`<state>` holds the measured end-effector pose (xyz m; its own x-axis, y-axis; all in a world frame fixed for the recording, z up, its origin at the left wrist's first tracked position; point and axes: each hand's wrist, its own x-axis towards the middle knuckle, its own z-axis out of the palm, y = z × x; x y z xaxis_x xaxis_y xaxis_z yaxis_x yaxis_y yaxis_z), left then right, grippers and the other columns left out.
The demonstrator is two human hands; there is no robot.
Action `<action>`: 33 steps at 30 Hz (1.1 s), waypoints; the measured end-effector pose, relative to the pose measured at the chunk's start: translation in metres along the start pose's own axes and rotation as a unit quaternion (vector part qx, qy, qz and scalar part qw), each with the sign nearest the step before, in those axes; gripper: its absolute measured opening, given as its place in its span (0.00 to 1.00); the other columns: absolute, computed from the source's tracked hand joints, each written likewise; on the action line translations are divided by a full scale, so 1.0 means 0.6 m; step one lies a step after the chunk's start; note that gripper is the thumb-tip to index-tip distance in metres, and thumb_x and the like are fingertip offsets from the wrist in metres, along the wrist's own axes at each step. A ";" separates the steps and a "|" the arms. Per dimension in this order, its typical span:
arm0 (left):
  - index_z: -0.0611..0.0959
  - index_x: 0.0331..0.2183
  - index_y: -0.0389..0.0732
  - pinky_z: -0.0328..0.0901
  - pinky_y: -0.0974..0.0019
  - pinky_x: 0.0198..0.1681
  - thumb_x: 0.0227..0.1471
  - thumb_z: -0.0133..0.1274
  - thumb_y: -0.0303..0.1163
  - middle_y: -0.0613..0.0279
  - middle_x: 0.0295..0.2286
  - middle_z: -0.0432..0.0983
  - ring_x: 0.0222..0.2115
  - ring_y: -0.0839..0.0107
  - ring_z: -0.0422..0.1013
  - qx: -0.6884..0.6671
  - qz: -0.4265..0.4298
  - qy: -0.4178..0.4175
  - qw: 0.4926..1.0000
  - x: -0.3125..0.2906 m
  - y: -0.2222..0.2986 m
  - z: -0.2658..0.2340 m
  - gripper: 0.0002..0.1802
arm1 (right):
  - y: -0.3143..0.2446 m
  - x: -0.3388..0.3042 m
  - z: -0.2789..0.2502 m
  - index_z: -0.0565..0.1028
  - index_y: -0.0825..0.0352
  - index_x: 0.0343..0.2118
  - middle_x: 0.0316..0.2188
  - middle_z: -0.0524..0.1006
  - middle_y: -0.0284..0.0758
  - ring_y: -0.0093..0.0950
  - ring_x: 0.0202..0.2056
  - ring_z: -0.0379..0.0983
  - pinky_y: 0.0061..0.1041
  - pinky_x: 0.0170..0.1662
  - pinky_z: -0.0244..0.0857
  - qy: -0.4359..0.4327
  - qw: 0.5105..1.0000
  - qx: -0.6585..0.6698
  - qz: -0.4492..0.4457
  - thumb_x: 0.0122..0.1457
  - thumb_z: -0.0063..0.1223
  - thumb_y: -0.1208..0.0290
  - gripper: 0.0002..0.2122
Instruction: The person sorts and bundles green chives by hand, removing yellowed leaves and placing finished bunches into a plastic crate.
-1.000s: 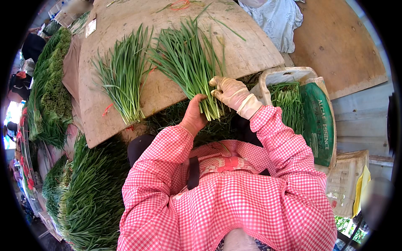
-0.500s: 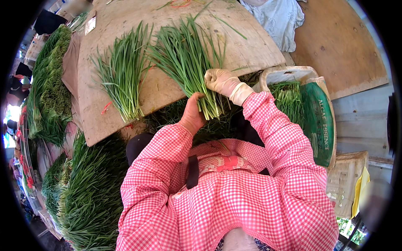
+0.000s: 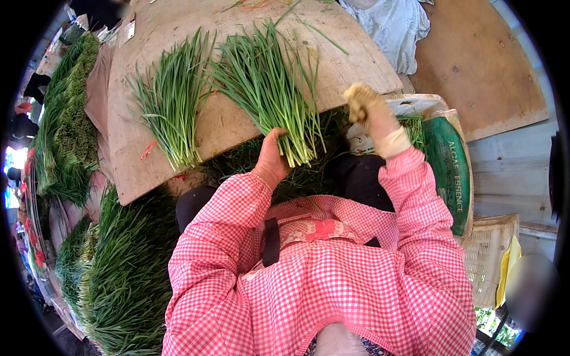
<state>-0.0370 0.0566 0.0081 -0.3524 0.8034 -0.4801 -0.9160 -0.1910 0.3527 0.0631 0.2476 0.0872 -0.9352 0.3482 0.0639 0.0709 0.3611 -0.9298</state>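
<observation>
My bare left hand (image 3: 272,158) is closed round the lower stems of a bunch of garlic chives (image 3: 267,89), whose leaves fan out over the wooden board (image 3: 231,127). Past the board's right corner, my gloved right hand (image 3: 367,108) is raised beside a crate, apart from the bunch. Its fingers look curled in and are a little blurred; whether anything is inside them is hidden. Left of the held bunch lies a second bunch of chives (image 3: 178,95), cut ends toward me. Red ties (image 3: 148,149) show by it.
At right stands a pale crate (image 3: 460,118) with a green sheet (image 3: 448,172) and cut greens in it. A slatted crate (image 3: 490,255) is nearer me. Piles of chives (image 3: 127,279) fill the lower left. Pale cloth (image 3: 395,35) lies at the board's far right.
My right hand has left the stems and swung right, toward the crate. The left hand keeps its grip on the bunch, nearly in place.
</observation>
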 end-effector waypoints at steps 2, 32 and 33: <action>0.70 0.40 0.34 0.70 0.56 0.35 0.45 0.37 0.36 0.52 0.33 0.72 0.31 0.60 0.72 0.001 -0.011 0.007 1.000 0.001 -0.001 0.000 0.21 | 0.006 -0.026 0.026 0.70 0.66 0.32 0.24 0.70 0.26 0.14 0.23 0.62 0.13 0.29 0.59 -0.073 0.982 0.102 0.141 0.56 0.46 0.69 0.06; 0.71 0.33 0.37 0.69 0.57 0.33 0.46 0.50 0.31 0.57 0.25 0.72 0.25 0.64 0.70 0.004 0.003 0.050 0.999 0.006 -0.009 -0.016 0.11 | 0.031 -0.061 0.054 0.68 0.73 0.37 0.31 0.74 0.50 0.45 0.36 0.71 0.37 0.40 0.64 -0.162 0.898 -0.368 0.180 0.55 0.43 0.55 0.20; 0.72 0.33 0.36 0.69 0.57 0.33 0.46 0.50 0.31 0.57 0.25 0.72 0.25 0.64 0.70 0.001 -0.003 0.021 1.000 0.012 -0.011 -0.024 0.11 | 0.073 -0.057 0.067 0.68 0.73 0.36 0.30 0.75 0.50 0.43 0.34 0.72 0.35 0.38 0.65 -0.145 0.913 -0.339 0.177 0.56 0.43 0.55 0.21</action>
<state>-0.0363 0.0558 -0.0093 -0.3550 0.7805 -0.5146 -0.9176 -0.1856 0.3515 0.0844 0.2169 0.0296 -0.8575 0.3384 -0.3874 0.4927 0.7568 -0.4295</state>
